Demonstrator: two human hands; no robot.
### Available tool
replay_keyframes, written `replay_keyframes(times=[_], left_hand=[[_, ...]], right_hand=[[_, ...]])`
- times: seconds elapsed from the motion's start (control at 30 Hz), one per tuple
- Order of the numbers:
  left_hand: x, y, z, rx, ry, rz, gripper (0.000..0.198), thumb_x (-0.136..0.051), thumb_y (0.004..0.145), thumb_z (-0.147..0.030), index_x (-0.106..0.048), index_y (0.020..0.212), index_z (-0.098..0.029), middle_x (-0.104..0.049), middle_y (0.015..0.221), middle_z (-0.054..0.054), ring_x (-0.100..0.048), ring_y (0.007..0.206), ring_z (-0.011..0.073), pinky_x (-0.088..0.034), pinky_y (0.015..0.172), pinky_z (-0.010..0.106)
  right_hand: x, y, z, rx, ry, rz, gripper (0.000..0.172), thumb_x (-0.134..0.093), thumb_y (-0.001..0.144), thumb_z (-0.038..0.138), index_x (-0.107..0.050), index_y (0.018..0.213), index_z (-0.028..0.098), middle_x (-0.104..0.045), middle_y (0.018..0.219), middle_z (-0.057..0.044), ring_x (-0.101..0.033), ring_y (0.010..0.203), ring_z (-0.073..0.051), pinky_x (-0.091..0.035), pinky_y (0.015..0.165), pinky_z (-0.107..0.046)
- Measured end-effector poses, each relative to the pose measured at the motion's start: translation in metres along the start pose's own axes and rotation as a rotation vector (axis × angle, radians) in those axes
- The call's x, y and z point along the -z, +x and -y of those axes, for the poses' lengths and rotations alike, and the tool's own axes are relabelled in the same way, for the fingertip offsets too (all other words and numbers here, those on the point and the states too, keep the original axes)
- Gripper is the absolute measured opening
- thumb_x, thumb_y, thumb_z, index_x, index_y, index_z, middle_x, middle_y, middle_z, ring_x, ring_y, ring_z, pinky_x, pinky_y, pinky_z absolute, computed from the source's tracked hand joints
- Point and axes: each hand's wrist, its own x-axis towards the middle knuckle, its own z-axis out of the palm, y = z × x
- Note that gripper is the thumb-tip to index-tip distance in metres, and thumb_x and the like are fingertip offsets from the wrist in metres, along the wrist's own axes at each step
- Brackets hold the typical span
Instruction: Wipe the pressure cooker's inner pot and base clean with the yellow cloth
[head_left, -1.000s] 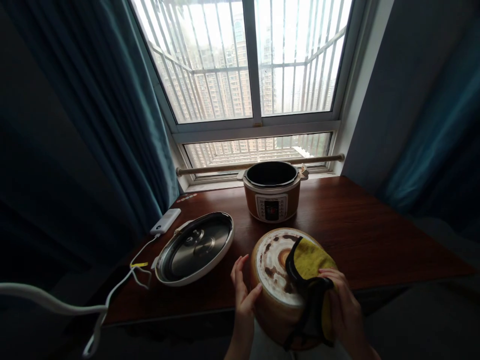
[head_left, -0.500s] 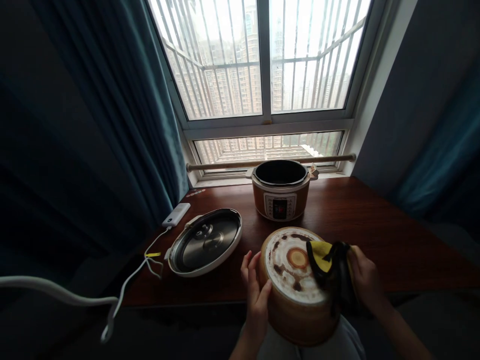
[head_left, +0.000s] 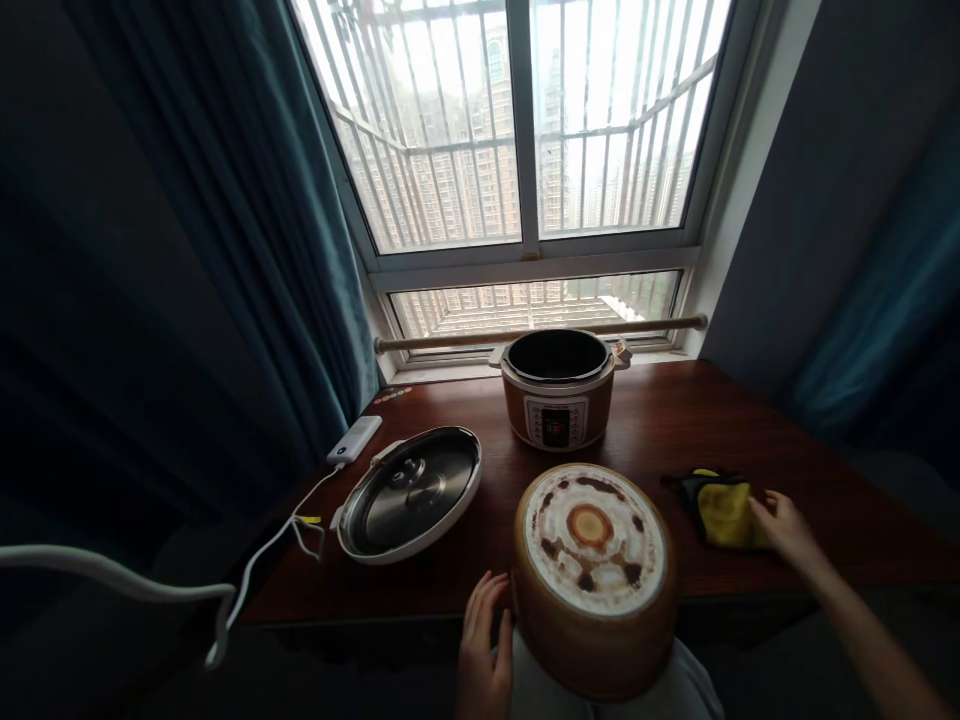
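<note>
A brown pot (head_left: 596, 550) lies bottom up at the table's front edge, over my lap, its pale base marked with dark stains. My left hand (head_left: 486, 640) is at the pot's left side, fingers apart; whether the fingertips touch it I cannot tell. On the table to the right lies a yellow and black cloth (head_left: 726, 512). The fingers of my right hand (head_left: 781, 525) are at the cloth's right edge, spread and not wrapped round it. Behind the pot stands a brown and white cooker (head_left: 559, 395) with its top uncovered.
A round lid (head_left: 416, 490) rests inner side up on the table (head_left: 675, 400) at the left. Beyond it are a white power strip (head_left: 355, 440) and a white cable (head_left: 259, 560). The window is at the back, with curtains at both sides.
My right hand has moved right, off the pot's base, and the cloth now lies on the table. My left hand has slid down and left and loosened from the pot.
</note>
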Motion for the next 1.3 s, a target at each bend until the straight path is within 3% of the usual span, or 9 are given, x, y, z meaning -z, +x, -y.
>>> replay_keyframes(times=[0.1, 0.27, 0.4, 0.53, 0.7, 0.9, 1.1, 1.2, 1.3], left_hand=[[0.003, -0.008, 0.027, -0.109, 0.167, 0.055, 0.028, -0.051, 0.079, -0.027, -0.065, 0.103, -0.027, -0.062, 0.114, 0.007, -0.048, 0.117, 0.0296, -0.04, 0.097, 0.05], [0.0, -0.014, 0.054, -0.274, 0.401, 0.093, 0.035, -0.053, 0.076, -0.02, -0.063, 0.109, -0.027, -0.062, 0.115, 0.007, -0.052, 0.113, 0.031, -0.047, 0.089, 0.049], [-0.007, -0.013, 0.061, -0.51, 0.644, 0.076, 0.036, -0.052, 0.078, -0.019, -0.059, 0.113, -0.023, -0.062, 0.116, 0.007, -0.053, 0.112, 0.0297, -0.049, 0.085, 0.047], [-0.01, -0.011, 0.063, -0.724, 0.832, 0.026, 0.033, -0.046, 0.079, -0.013, -0.059, 0.109, -0.019, -0.063, 0.114, 0.006, -0.053, 0.113, 0.0275, -0.047, 0.086, 0.045], [-0.01, -0.009, 0.066, -0.813, 0.926, -0.004, 0.033, -0.038, 0.082, -0.011, -0.06, 0.107, -0.017, -0.064, 0.11, 0.006, -0.056, 0.108, 0.0248, -0.047, 0.085, 0.043], [-0.012, -0.005, 0.07, -0.798, 0.889, 0.007, 0.036, -0.032, 0.083, -0.007, -0.057, 0.109, -0.014, -0.063, 0.111, 0.009, -0.057, 0.107, 0.0198, -0.049, 0.087, 0.037], [-0.008, 0.023, 0.055, -0.768, 0.873, 0.022, 0.032, -0.043, 0.084, -0.021, -0.053, 0.112, -0.009, -0.061, 0.111, 0.015, -0.058, 0.104, 0.0248, -0.049, 0.086, 0.04], [-0.009, 0.04, 0.038, -0.696, 0.848, 0.101, 0.028, -0.044, 0.082, -0.022, -0.055, 0.104, -0.01, -0.064, 0.097, 0.014, -0.062, 0.089, 0.0237, -0.051, 0.075, 0.037], [-0.016, 0.055, 0.023, -0.583, 0.835, 0.243, 0.015, -0.046, 0.079, -0.02, -0.059, 0.084, -0.013, -0.063, 0.075, 0.008, -0.061, 0.067, 0.0208, -0.05, 0.059, 0.033]], right_hand=[[-0.002, -0.056, -0.017, 0.285, -0.092, -0.002, 0.049, -0.04, 0.075, 0.052, -0.056, 0.1, 0.012, -0.057, 0.105, -0.021, -0.053, 0.103, -0.036, -0.044, 0.086, -0.051], [-0.01, -0.168, -0.031, 0.575, -0.014, 0.245, 0.034, -0.04, 0.086, 0.034, -0.05, 0.116, 0.022, -0.06, 0.113, -0.009, -0.058, 0.102, -0.026, -0.053, 0.082, -0.042], [-0.016, -0.211, -0.026, 0.649, -0.009, 0.248, 0.035, -0.043, 0.086, 0.034, -0.05, 0.118, 0.022, -0.062, 0.11, -0.008, -0.062, 0.097, -0.023, -0.056, 0.077, -0.034], [-0.021, -0.219, -0.015, 0.633, 0.001, 0.253, 0.036, -0.044, 0.087, 0.034, -0.05, 0.12, 0.02, -0.061, 0.113, -0.008, -0.06, 0.1, -0.023, -0.055, 0.081, -0.032], [-0.032, -0.223, -0.014, 0.662, -0.03, 0.215, 0.04, -0.041, 0.088, 0.022, -0.045, 0.127, 0.019, -0.054, 0.124, -0.009, -0.055, 0.109, -0.023, -0.051, 0.088, -0.035], [-0.024, -0.219, -0.016, 0.818, -0.044, 0.297, 0.053, -0.031, 0.089, 0.01, -0.027, 0.14, 0.024, -0.038, 0.138, -0.004, -0.044, 0.12, -0.021, -0.043, 0.097, -0.035], [-0.001, -0.193, 0.011, 0.889, 0.031, 0.294, 0.054, -0.029, 0.088, 0.008, -0.029, 0.139, 0.026, -0.042, 0.135, 0.001, -0.047, 0.117, -0.017, -0.042, 0.097, -0.026], [0.003, -0.177, 0.02, 0.897, 0.026, 0.246, 0.054, -0.03, 0.088, 0.009, -0.028, 0.139, 0.027, -0.044, 0.134, 0.001, -0.049, 0.116, -0.016, -0.044, 0.096, -0.027], [0.004, -0.161, 0.027, 0.918, 0.026, 0.213, 0.053, -0.032, 0.088, 0.009, -0.03, 0.138, 0.026, -0.046, 0.132, -0.001, -0.049, 0.116, -0.017, -0.044, 0.097, -0.031]])
